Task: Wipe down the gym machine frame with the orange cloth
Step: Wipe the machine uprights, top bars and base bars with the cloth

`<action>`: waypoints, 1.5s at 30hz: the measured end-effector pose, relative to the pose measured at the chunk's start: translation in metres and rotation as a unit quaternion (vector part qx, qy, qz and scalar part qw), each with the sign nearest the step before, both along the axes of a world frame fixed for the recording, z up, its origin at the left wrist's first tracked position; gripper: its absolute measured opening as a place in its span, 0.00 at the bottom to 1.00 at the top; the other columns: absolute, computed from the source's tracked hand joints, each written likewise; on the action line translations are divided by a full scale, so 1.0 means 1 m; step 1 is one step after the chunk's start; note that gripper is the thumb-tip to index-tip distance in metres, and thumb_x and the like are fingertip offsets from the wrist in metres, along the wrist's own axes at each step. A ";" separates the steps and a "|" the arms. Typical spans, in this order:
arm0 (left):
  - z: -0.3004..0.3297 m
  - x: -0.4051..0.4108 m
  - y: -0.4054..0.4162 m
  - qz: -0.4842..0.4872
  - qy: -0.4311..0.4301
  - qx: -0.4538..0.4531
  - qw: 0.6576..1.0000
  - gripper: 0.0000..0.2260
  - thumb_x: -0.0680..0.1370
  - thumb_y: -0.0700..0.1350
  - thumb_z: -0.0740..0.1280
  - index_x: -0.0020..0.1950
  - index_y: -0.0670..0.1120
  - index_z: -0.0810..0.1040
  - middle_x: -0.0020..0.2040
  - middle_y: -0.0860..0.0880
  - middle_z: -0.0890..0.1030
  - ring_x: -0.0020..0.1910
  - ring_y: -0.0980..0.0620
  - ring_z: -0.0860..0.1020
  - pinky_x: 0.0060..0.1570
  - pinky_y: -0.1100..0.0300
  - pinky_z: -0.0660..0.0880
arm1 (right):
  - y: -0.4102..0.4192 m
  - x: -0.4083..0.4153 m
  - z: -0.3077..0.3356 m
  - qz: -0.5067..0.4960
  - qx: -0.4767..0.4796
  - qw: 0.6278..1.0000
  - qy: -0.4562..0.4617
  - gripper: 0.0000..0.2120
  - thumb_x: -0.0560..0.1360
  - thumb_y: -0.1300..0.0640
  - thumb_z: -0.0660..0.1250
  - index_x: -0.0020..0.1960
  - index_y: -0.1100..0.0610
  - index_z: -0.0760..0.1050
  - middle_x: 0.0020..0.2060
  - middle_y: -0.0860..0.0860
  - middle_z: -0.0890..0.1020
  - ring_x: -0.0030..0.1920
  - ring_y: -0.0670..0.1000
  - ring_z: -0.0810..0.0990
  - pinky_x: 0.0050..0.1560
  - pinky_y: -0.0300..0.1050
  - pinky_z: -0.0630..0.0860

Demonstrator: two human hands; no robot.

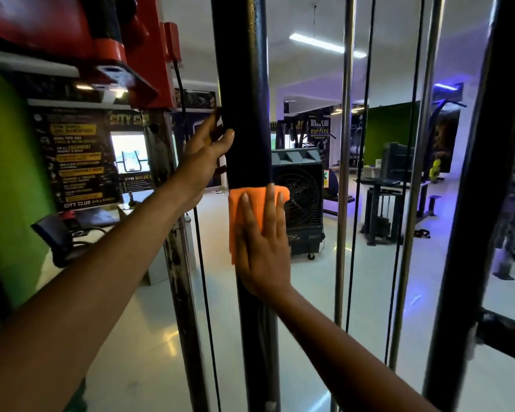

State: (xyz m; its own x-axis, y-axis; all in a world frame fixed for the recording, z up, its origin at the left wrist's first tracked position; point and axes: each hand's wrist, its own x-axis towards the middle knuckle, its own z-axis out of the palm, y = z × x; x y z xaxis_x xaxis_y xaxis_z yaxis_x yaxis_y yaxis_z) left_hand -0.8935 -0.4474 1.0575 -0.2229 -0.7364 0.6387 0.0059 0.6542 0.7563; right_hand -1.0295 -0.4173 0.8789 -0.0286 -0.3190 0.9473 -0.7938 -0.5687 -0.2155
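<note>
A black upright post [244, 84] of the gym machine frame runs from top to bottom in the middle of the view. An orange cloth [250, 203] lies flat against its front face at mid height. My right hand [263, 248] presses the cloth to the post with straight, spread fingers. Higher up, my left hand [204, 156] holds the post's left side, thumb on the front face and fingers reaching round behind.
A red pulley carriage [116, 46] hangs at the upper left on a worn steel column [176, 248]. Chrome guide rods [344, 173] and black cables [363, 173] stand to the right, then another black frame post [470, 233]. A black floor fan [302, 200] sits behind.
</note>
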 end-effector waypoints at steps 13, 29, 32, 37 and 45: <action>-0.019 0.005 0.001 -0.020 0.000 -0.013 1.000 0.20 0.87 0.47 0.67 0.77 0.64 0.72 0.71 0.57 0.81 0.72 0.55 0.78 0.72 0.48 0.76 | 0.001 0.014 -0.005 -0.035 -0.005 0.999 -0.012 0.36 0.86 0.55 0.67 0.88 0.52 0.53 0.88 0.60 0.44 0.87 0.66 0.41 0.79 0.76 0.61; -0.039 0.010 0.007 -0.050 0.003 0.020 0.999 0.19 0.86 0.49 0.67 0.64 0.77 0.75 0.71 0.59 0.81 0.71 0.55 0.78 0.74 0.41 0.74 | 0.008 0.022 -0.075 -0.086 0.046 0.995 -0.004 0.37 0.86 0.53 0.68 0.88 0.51 0.54 0.88 0.59 0.44 0.87 0.67 0.42 0.79 0.75 0.62; -0.046 0.010 0.009 -0.058 0.004 0.027 0.998 0.20 0.86 0.49 0.68 0.62 0.78 0.75 0.72 0.59 0.80 0.73 0.54 0.77 0.75 0.39 0.73 | 0.013 0.016 -0.097 -0.073 0.072 0.995 -0.001 0.41 0.85 0.53 0.69 0.88 0.45 0.48 0.88 0.58 0.42 0.87 0.66 0.41 0.77 0.76 0.66; -0.047 0.012 0.008 -0.053 -0.008 0.040 0.998 0.19 0.87 0.50 0.66 0.65 0.76 0.72 0.67 0.66 0.79 0.74 0.55 0.75 0.76 0.40 0.71 | 0.003 0.022 0.000 -0.056 0.043 0.997 -0.044 0.34 0.87 0.47 0.62 0.89 0.51 0.51 0.88 0.57 0.42 0.87 0.65 0.42 0.79 0.75 0.64; -0.079 0.013 0.002 -0.060 -0.004 0.051 0.997 0.19 0.87 0.51 0.67 0.75 0.68 0.71 0.74 0.55 0.79 0.74 0.53 0.76 0.76 0.40 0.72 | 0.021 0.020 -0.127 -0.071 0.102 0.992 -0.033 0.42 0.87 0.52 0.68 0.89 0.43 0.42 0.88 0.56 0.40 0.88 0.64 0.43 0.74 0.73 0.72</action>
State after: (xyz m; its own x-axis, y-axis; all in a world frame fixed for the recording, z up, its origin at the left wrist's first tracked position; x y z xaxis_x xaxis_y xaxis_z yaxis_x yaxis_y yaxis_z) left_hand -0.8804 -0.4458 0.9785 -0.3186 -0.7652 0.5594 0.0732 0.5686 0.8194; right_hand -1.0098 -0.3964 0.7519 -0.1466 -0.4929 0.8577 -0.8426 -0.3919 -0.3693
